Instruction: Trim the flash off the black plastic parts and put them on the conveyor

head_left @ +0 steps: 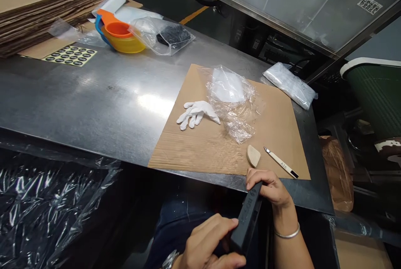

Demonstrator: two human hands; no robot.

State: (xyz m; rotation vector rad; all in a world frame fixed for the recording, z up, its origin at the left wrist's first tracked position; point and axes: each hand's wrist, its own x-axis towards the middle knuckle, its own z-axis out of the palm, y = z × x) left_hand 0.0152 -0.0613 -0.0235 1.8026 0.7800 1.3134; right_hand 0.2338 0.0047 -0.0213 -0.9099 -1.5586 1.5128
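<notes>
A long black plastic part (247,218) with raised lettering is held at a slant in front of the table's near edge. Its far end is gripped by my right hand (266,186), fingers curled over the top. At the near end, my left hand (208,242) pinches it between thumb and fingers. Just beyond my right hand, a beige wedge-shaped pad (253,156) and a slim white-handled tool (281,162) marked A26 lie on a cardboard sheet (194,152). A white glove (198,113) rests farther back beside crumpled clear plastic bags (238,112).
The cardboard covers part of a metal table (131,89). At the back left are stacked cardboard (56,10), a sticker sheet (70,55), nested coloured scoops (125,43) and a bag with a black item (175,37). A wrapped white bundle (290,84) sits at the far right edge.
</notes>
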